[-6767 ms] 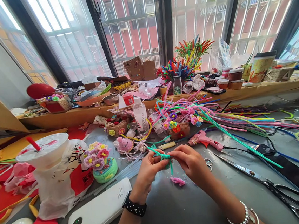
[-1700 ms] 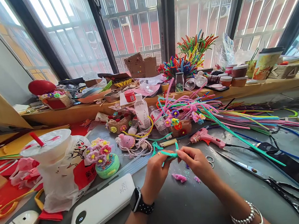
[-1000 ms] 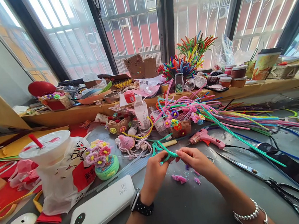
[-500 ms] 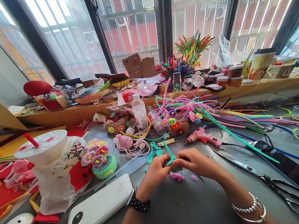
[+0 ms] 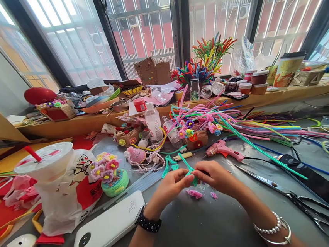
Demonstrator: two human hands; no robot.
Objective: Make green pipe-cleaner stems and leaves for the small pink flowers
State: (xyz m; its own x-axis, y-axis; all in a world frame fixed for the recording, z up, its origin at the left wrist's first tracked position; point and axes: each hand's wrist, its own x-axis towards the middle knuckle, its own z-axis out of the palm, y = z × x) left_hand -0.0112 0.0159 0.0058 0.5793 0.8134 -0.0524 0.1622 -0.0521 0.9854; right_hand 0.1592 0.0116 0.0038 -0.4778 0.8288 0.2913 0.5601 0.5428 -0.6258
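Between my fingertips is a green pipe cleaner (image 5: 185,161), bent into small loops with one straight end sticking up. My left hand (image 5: 172,184) pinches it from the left, and my right hand (image 5: 214,174) pinches it from the right. The part between the fingers is partly hidden. Just beyond my left hand lies a twisted green pipe-cleaner piece (image 5: 169,164) on the grey table (image 5: 198,229). Below my hands are pink fuzzy scraps (image 5: 194,193). A pink glue gun (image 5: 224,150) lies beyond my right hand.
Large scissors (image 5: 275,186) and a black phone-like slab (image 5: 318,186) lie at right. A white power bank (image 5: 108,232), a bagged drink cup (image 5: 47,162) and a flower ornament (image 5: 111,175) stand at left. Loose pipe cleaners (image 5: 269,127), bottles (image 5: 153,122) and baskets crowd the back.
The green pipe cleaner, earlier stretched between my hands, is now bunched into loops at my fingertips. My hands have drawn together. A twisted green piece and more scraps now lie on the table.
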